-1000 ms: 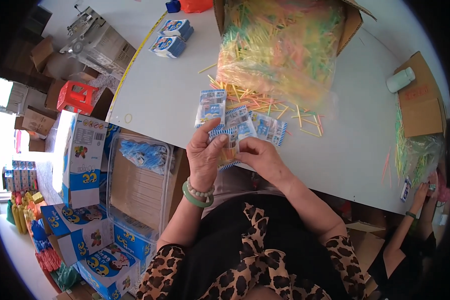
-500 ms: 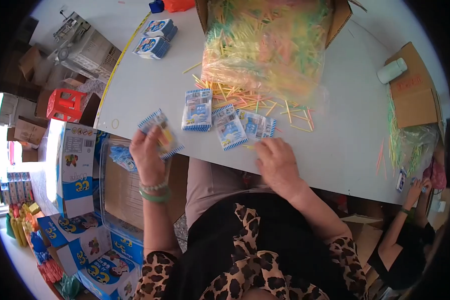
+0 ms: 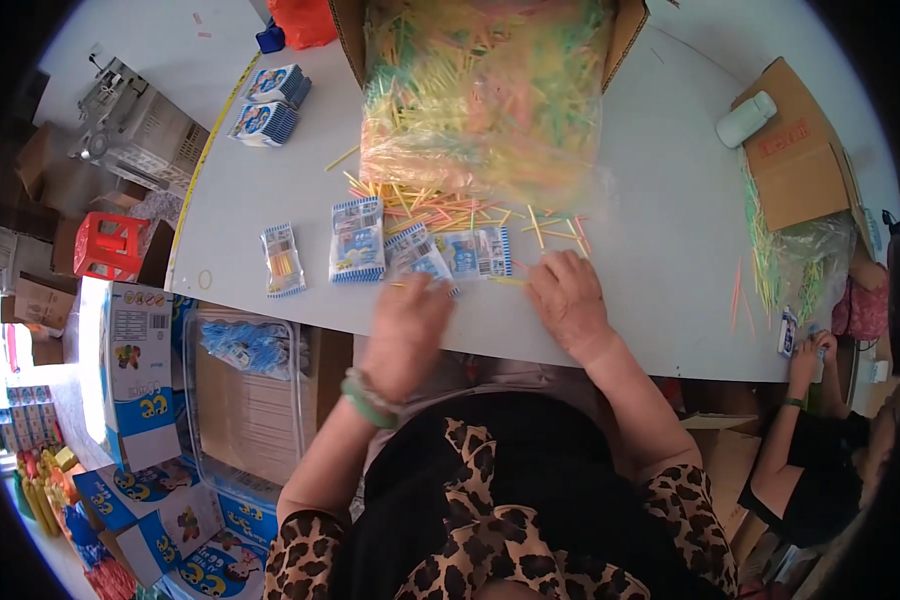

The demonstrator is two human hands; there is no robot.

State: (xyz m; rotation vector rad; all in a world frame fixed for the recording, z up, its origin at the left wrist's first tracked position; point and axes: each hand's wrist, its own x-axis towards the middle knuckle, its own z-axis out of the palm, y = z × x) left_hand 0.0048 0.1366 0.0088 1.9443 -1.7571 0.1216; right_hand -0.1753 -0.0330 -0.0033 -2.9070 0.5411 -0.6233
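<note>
Smeared by motion, my left hand (image 3: 410,335) is over the near end of a blue-and-white packet (image 3: 417,252); its fingers cannot be made out. My right hand (image 3: 570,305) rests at the table's near side with bent fingers, a short yellow stick (image 3: 508,281) poking out at its thumb. Between the hands, another packet (image 3: 478,252) lies flat. A packet stack (image 3: 357,240) stands to the left. Farther left, a packet (image 3: 284,262) with yellow and orange sticks showing inside lies alone. Loose coloured sticks (image 3: 435,207) are scattered behind the packets.
A carton holds a large clear bag (image 3: 485,100) of coloured sticks. Stacked packets (image 3: 267,120) stand far left. On the right are a white bottle (image 3: 746,119), a cardboard box (image 3: 795,165) and a co-worker's hands (image 3: 815,350). A clear bin (image 3: 245,400) with blue packets sits below the table's left edge.
My left hand has let go of the stick-filled packet, now on the table at left, and moved right to the middle packets. My right hand has shifted slightly right. The view has shifted too.
</note>
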